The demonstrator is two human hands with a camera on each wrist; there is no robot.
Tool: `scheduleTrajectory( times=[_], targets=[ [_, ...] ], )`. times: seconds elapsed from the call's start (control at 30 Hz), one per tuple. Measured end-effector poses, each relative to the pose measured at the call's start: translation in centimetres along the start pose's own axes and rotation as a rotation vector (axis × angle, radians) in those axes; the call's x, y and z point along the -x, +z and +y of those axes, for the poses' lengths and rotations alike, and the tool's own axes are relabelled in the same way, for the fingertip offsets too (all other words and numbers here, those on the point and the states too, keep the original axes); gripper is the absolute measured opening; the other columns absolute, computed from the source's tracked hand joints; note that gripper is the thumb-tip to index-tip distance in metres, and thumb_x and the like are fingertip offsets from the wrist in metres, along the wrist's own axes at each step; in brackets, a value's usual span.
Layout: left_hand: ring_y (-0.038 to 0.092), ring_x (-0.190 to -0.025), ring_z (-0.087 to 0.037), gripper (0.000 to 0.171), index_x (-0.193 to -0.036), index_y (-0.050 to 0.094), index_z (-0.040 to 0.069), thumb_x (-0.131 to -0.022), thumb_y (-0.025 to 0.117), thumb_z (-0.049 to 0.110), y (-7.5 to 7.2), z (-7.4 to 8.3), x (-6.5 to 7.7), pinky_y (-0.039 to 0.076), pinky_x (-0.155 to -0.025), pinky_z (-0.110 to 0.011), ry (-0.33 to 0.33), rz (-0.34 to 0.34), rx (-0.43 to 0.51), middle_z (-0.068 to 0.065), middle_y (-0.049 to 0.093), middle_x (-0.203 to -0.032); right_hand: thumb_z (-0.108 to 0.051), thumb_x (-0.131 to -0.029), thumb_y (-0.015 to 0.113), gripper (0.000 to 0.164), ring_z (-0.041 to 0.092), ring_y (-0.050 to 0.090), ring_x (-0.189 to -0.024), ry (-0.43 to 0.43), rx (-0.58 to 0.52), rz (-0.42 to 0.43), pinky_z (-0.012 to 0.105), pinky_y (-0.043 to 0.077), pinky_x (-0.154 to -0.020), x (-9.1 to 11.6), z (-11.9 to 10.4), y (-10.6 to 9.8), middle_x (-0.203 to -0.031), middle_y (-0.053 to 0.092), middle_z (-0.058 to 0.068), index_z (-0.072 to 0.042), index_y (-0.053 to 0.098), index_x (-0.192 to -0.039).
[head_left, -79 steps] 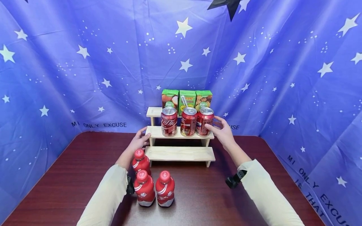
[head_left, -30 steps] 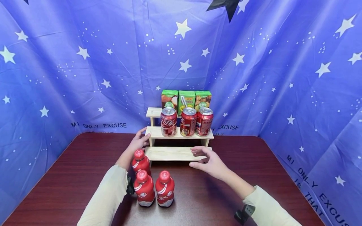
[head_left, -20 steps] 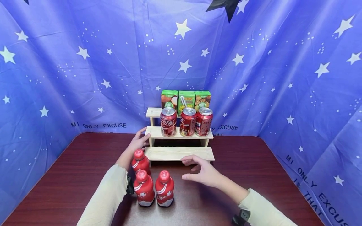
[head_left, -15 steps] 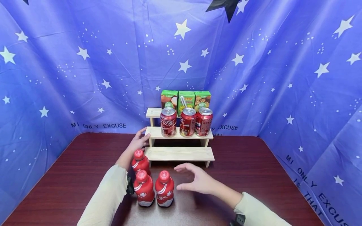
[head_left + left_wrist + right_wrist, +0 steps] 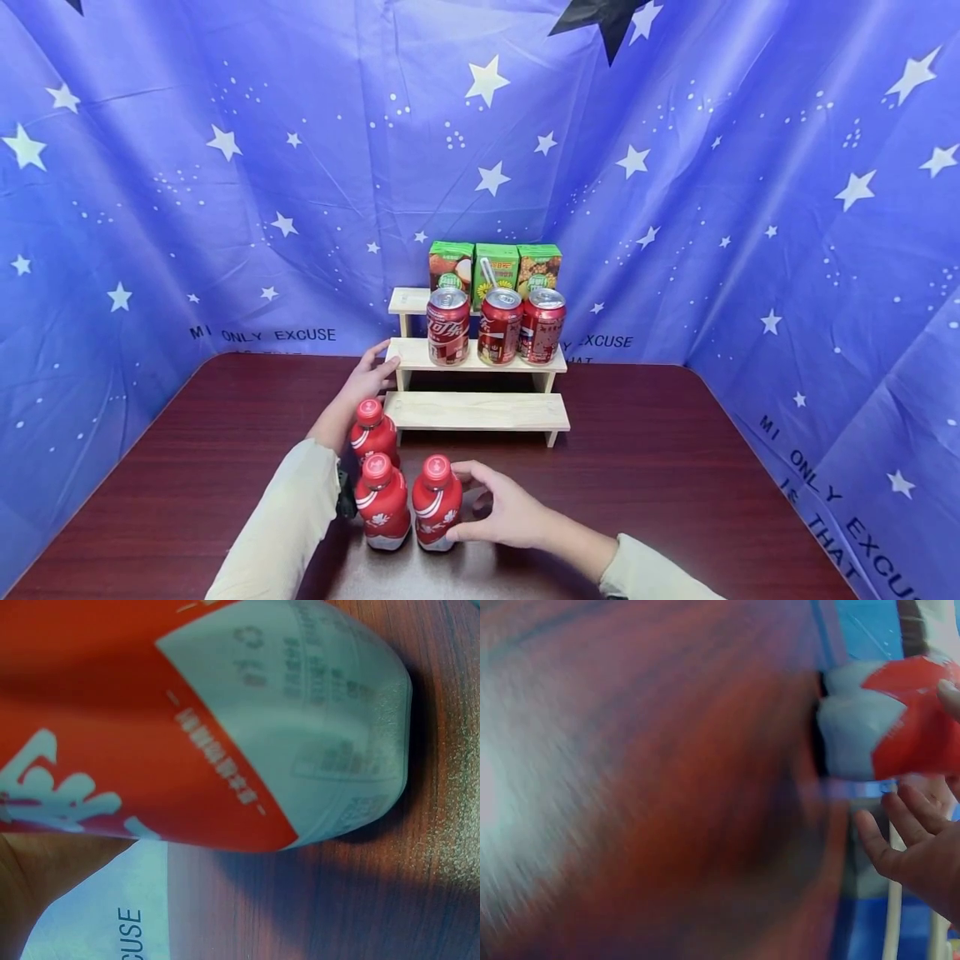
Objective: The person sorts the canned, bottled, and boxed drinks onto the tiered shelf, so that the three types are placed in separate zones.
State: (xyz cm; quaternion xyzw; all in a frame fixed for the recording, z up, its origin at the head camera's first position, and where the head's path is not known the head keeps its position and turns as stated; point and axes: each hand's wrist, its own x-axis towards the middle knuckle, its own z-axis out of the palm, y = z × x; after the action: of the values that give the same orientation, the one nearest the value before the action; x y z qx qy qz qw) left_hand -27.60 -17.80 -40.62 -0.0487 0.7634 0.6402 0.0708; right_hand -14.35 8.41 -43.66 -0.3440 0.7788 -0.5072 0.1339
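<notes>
My left hand (image 5: pixel 367 375) holds the left end of the middle step of a tiered wooden stand (image 5: pixel 480 408), thumb toward the front. My right hand (image 5: pixel 502 508) is at the right side of a red drink bottle (image 5: pixel 437 508), thumb near its lower front and fingers spread behind. In the right wrist view, the fingers (image 5: pixel 907 832) stand apart from that bottle (image 5: pixel 915 727). Two more red bottles, a near one (image 5: pixel 384 508) and a farther one (image 5: pixel 372 433), stand by my left forearm. One bottle (image 5: pixel 225 727) fills much of the left wrist view.
Three red cola cans (image 5: pixel 500 329) stand on the middle step. Behind them, three green juice boxes (image 5: pixel 496 268) sit on the top step. The stand and bottles are on a dark red-brown table (image 5: pixel 675 500), with a blue star-printed cloth (image 5: pixel 337 167) around it.
My right hand has left the right-hand can and come down and leftward to the nearest right bottle. The left hand stays at the stand; the cans and bottles have not moved.
</notes>
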Motion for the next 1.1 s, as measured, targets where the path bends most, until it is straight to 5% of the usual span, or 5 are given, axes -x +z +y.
scheduleTrajectory(
  times=[0.27,0.57,1.1],
  targets=[
    [0.048,-0.122,-0.042,0.06,-0.151,0.014,0.024,-0.099,0.045,0.032,0.0,-0.4,-0.4,0.042,-0.093,-0.047,-0.006,0.003,-0.003,-0.025,0.037,-0.142,-0.015,-0.076,0.078,0.057,0.005,0.06,-0.095,0.028,-0.118,0.081,0.026,0.051,-0.081,-0.1,0.8,2.4,-0.119,0.06,0.011,-0.013,0.051,-0.126],
    [0.049,-0.121,-0.042,0.061,-0.151,0.014,0.023,-0.099,0.045,0.031,0.0,-0.3,-0.3,0.043,-0.092,-0.046,-0.003,0.0,0.002,-0.026,0.038,-0.14,-0.012,-0.077,0.077,0.055,0.008,0.063,-0.099,-0.004,-0.206,0.11,0.027,0.051,-0.085,0.0,0.7,2.8,-0.118,0.06,0.016,-0.008,0.051,-0.125],
    [0.051,-0.119,-0.041,0.061,-0.15,0.015,0.023,-0.098,0.046,0.031,0.0,-0.6,-0.7,0.044,-0.089,-0.044,0.003,-0.005,0.01,-0.026,0.038,-0.14,-0.017,-0.075,0.078,0.058,0.007,0.063,-0.095,0.046,-0.116,0.224,0.026,0.052,-0.083,0.2,0.3,1.4,-0.115,0.062,0.013,-0.01,0.052,-0.126]
  ],
)
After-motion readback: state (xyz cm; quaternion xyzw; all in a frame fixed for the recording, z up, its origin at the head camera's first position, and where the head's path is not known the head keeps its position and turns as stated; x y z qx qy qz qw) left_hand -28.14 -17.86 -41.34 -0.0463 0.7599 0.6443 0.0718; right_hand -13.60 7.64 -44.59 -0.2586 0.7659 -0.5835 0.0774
